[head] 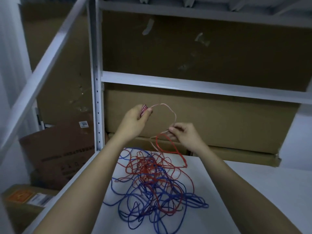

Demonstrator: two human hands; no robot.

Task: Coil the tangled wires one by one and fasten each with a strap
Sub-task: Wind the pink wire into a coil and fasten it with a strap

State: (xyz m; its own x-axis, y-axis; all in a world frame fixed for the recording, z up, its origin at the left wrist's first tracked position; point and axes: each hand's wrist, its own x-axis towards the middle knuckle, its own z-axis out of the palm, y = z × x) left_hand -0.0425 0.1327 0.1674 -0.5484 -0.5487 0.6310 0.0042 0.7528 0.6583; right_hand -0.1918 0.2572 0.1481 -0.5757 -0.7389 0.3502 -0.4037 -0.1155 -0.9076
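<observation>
White metal shelving [97,92] fills the dim background, with large brown cardboard boxes [202,122] stacked flat behind its uprights and more cartons [55,154] leaning at lower left, one with a small white label. Below it, a white tabletop [253,191] carries the task's thing — a loose tangle of wires [155,181], red strands bunched toward the far middle, blue strands sprawling nearer and out to the right. 1 pale pink wire [170,112] rises out of the heap, arcs through the air above the table's far edge and links both hands. 1 bright red loop [168,147] hangs just under the right hand and trails back down into the pile. Left hand [136,115] is raised highest, fingers curled around a small bundle of coiled pink-and-red wire [143,110], thumb pressed against it. Right hand [184,135], lower and to the right, pinches the pink wire between thumb and fingertips, the other fingers loosely bent. Both forearms reach in from the bottom edge — bare, no sleeves showing.
</observation>
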